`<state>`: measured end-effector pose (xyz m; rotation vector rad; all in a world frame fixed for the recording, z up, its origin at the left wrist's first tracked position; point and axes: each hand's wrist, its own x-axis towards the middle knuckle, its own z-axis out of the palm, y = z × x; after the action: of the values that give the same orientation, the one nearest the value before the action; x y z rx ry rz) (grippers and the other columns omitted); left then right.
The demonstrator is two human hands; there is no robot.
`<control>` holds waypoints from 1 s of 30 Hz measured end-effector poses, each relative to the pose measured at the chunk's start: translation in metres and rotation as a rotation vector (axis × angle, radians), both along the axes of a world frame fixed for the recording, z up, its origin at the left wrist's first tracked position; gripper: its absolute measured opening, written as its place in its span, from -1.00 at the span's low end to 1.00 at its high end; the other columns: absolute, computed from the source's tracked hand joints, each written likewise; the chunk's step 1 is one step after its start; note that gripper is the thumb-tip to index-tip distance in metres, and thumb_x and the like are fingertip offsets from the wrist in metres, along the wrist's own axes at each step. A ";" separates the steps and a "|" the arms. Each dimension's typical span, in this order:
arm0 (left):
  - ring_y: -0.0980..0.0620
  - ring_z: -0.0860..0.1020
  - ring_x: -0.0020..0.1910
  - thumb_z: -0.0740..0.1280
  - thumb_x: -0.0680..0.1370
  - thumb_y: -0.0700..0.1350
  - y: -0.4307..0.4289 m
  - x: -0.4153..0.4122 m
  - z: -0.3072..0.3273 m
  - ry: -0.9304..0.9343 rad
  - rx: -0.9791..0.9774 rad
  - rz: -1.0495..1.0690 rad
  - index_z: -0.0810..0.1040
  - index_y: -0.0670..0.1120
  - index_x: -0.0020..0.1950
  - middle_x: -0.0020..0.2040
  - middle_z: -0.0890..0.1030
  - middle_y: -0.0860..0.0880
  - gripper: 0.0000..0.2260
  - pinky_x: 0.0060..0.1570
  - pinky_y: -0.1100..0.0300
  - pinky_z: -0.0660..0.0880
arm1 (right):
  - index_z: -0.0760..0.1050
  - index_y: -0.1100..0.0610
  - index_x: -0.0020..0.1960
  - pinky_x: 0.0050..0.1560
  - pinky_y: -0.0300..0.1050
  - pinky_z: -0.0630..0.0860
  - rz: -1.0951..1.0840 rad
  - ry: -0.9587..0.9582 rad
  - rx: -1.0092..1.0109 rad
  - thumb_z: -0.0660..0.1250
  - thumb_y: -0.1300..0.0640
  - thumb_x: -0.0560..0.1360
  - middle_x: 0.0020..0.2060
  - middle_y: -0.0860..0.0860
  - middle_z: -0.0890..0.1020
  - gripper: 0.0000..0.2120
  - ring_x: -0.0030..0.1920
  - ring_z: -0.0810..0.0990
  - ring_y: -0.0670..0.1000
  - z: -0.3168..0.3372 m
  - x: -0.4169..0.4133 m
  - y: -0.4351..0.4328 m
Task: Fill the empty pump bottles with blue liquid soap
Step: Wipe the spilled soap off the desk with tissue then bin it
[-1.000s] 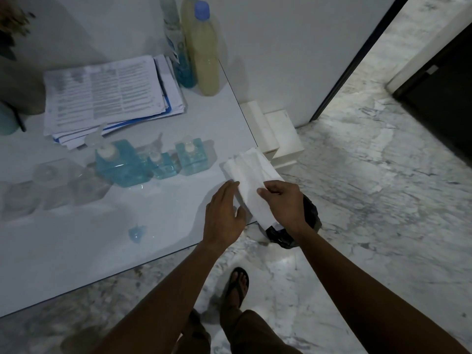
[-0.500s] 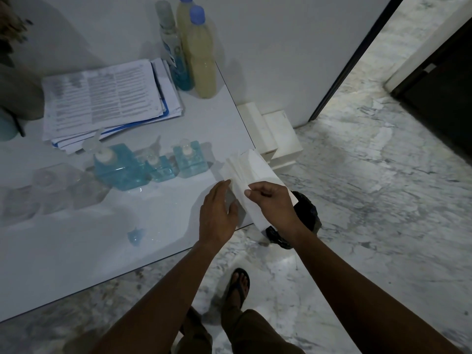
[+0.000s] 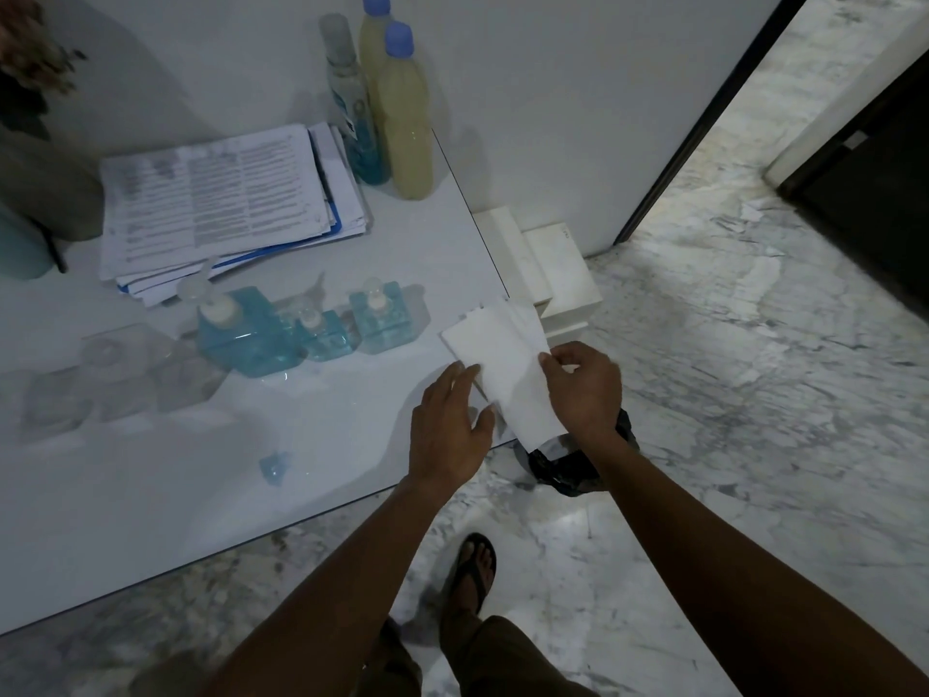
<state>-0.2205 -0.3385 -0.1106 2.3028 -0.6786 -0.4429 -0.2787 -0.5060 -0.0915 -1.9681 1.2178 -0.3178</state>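
A folded white tissue (image 3: 502, 367) is pinched at its edge by the right hand (image 3: 585, 389); the left hand (image 3: 447, 427), fingers straight, is laid against it over the table (image 3: 151, 495) corner.

Tabletop (image 3: 151, 520): smooth, glossy white, mirrors the bottles.
Pump bottles (image 3: 383, 321): clear, shiny plastic; blue liquid soap (image 3: 251, 349) shows through; pump heads whitish plastic.
Paper tissue (image 3: 502, 374): white, matt, soft-looking, creased.
Stack of printed sheets (image 3: 216, 198): matt paper.
Tall bottles (image 3: 408, 143): translucent plastic, blue plastic caps.
Floor (image 3: 729, 394): polished veined marble, glossy.
Bin liner (image 3: 563, 470): thin black plastic, slight sheen.
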 end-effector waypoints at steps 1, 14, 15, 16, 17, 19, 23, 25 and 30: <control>-0.04 0.27 0.49 0.31 0.58 0.06 -0.003 -0.002 -0.001 -0.005 0.026 -0.011 0.33 0.03 0.49 0.52 0.32 -0.03 -0.51 0.41 0.00 0.30 | 0.63 -0.02 -0.07 -0.08 -0.02 0.59 0.042 0.031 -0.075 0.37 -0.13 0.47 -0.13 -0.04 0.67 -0.80 -0.06 0.62 0.06 -0.003 -0.003 -0.003; -0.06 0.20 0.53 0.34 0.54 0.16 0.007 0.006 -0.010 -0.077 0.236 -0.112 0.27 0.06 0.51 0.57 0.21 -0.04 -0.42 0.43 -0.04 0.25 | 0.62 -0.01 0.04 -0.12 -0.12 0.54 0.147 0.077 -0.092 0.43 0.02 0.45 -0.05 0.00 0.62 -0.82 -0.10 0.57 -0.04 -0.016 -0.011 0.022; -0.07 0.20 0.53 0.34 0.54 0.16 0.007 0.006 -0.010 -0.076 0.235 -0.113 0.27 0.06 0.51 0.57 0.21 -0.04 -0.41 0.43 -0.04 0.25 | 0.59 -0.02 0.09 -0.11 -0.11 0.53 0.133 0.073 -0.115 0.44 0.01 0.44 -0.03 -0.01 0.57 -0.77 -0.09 0.55 -0.02 -0.014 -0.011 0.024; -0.07 0.20 0.53 0.34 0.53 0.17 0.007 0.006 -0.010 -0.077 0.233 -0.111 0.27 0.06 0.51 0.57 0.22 -0.04 -0.41 0.43 -0.05 0.25 | 0.55 -0.02 0.13 -0.13 -0.12 0.51 0.124 0.065 -0.137 0.45 0.01 0.44 -0.01 -0.02 0.53 -0.73 -0.08 0.53 -0.03 -0.013 -0.011 0.026; -0.06 0.20 0.53 0.34 0.53 0.18 0.007 0.005 -0.010 -0.077 0.230 -0.107 0.27 0.06 0.51 0.57 0.23 -0.04 -0.41 0.43 -0.05 0.25 | 0.53 -0.02 0.14 -0.14 -0.14 0.49 0.120 0.063 -0.156 0.44 0.00 0.45 0.00 -0.02 0.53 -0.72 -0.08 0.53 -0.03 -0.012 -0.010 0.028; -0.06 0.22 0.52 0.34 0.52 0.20 0.006 0.004 -0.011 -0.067 0.215 -0.093 0.28 0.06 0.50 0.56 0.24 -0.03 -0.40 0.44 -0.04 0.24 | 0.56 -0.02 0.10 -0.18 -0.16 0.45 0.127 0.083 -0.174 0.42 -0.04 0.47 -0.02 -0.02 0.56 -0.76 -0.09 0.57 0.00 -0.011 -0.010 0.031; -0.05 0.23 0.51 0.34 0.53 0.20 0.007 0.003 -0.012 -0.049 0.184 -0.065 0.29 0.04 0.50 0.55 0.27 -0.03 -0.40 0.44 -0.01 0.24 | 0.60 0.00 0.15 -0.18 -0.13 0.50 0.110 0.169 -0.191 0.37 -0.16 0.48 -0.06 -0.02 0.63 -0.67 -0.10 0.61 0.02 -0.010 -0.005 0.034; -0.05 0.25 0.51 0.34 0.53 0.19 0.008 0.002 -0.012 -0.046 0.171 -0.058 0.30 0.01 0.49 0.54 0.29 -0.04 -0.41 0.45 -0.01 0.25 | 0.62 0.00 0.13 -0.17 -0.12 0.53 0.112 0.187 -0.184 0.37 -0.19 0.46 -0.09 -0.03 0.65 -0.64 -0.10 0.63 0.01 -0.010 -0.002 0.034; -0.05 0.25 0.51 0.35 0.53 0.18 0.011 0.001 -0.010 -0.027 0.134 -0.062 0.31 -0.01 0.50 0.53 0.30 -0.04 -0.40 0.46 -0.02 0.27 | 0.67 0.01 0.00 -0.08 -0.08 0.57 0.102 0.204 -0.075 0.42 0.01 0.46 -0.09 -0.05 0.72 -0.85 -0.09 0.66 0.01 -0.008 0.007 0.036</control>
<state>-0.2196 -0.3274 -0.1211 2.4221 -0.7558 -0.5003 -0.2720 -0.4702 -0.0991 -2.1614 1.2414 -0.1142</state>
